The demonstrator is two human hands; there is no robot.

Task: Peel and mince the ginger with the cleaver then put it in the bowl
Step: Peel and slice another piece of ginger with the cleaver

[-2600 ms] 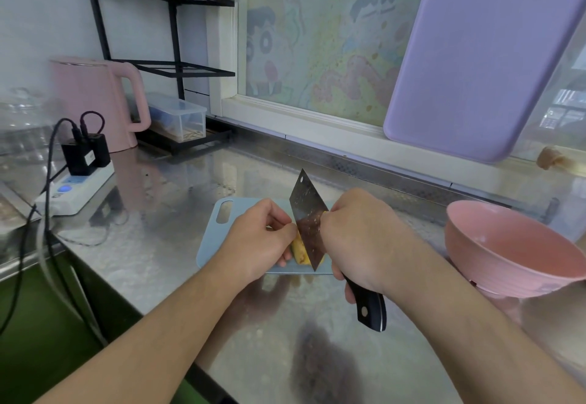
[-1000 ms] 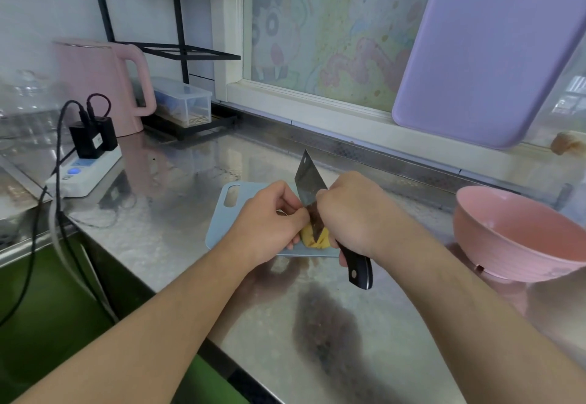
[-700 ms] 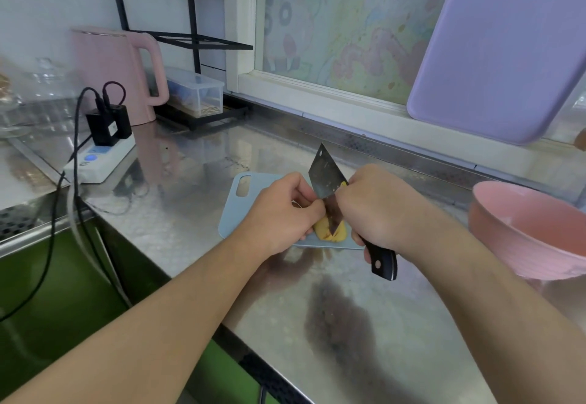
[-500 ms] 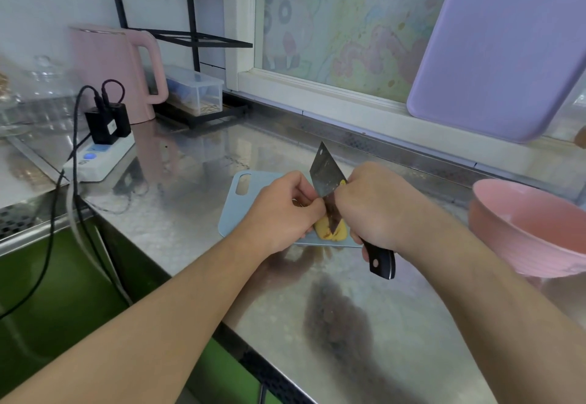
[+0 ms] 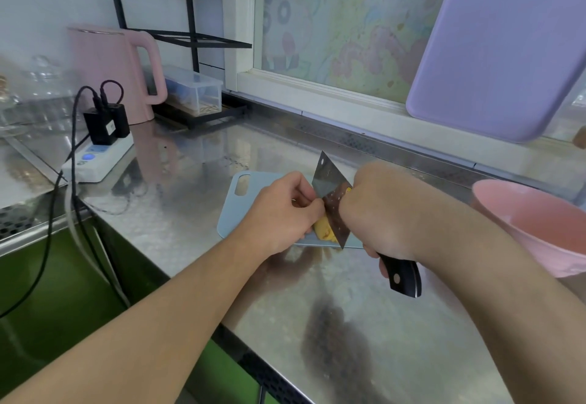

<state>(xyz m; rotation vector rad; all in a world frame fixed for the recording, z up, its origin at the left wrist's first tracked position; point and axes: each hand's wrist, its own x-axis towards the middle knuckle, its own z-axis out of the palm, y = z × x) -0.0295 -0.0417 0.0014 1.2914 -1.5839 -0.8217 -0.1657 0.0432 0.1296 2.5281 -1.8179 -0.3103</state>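
Note:
A yellow piece of ginger [image 5: 324,229] is held just above the small pale blue cutting board [image 5: 236,210]. My left hand [image 5: 279,213] pinches its upper end with curled fingers and hides most of it. My right hand [image 5: 377,213] grips the cleaver [image 5: 331,195] by its black handle, which sticks out below the fist. The blade stands tilted with its edge against the ginger, between the two hands. A pink bowl [image 5: 539,229] stands on the counter at the right, partly cut off by the frame.
The steel counter [image 5: 196,181] carries a white power strip with black plugs [image 5: 98,153] and a pink kettle [image 5: 111,70] at the left. A clear box [image 5: 193,92] sits under a black rack. A lilac board [image 5: 498,48] leans at the window. The counter's front edge runs close below my arms.
The blade has shifted along the ginger between my hands, sliding down a little. The camera view swung right earlier and holds steady now.

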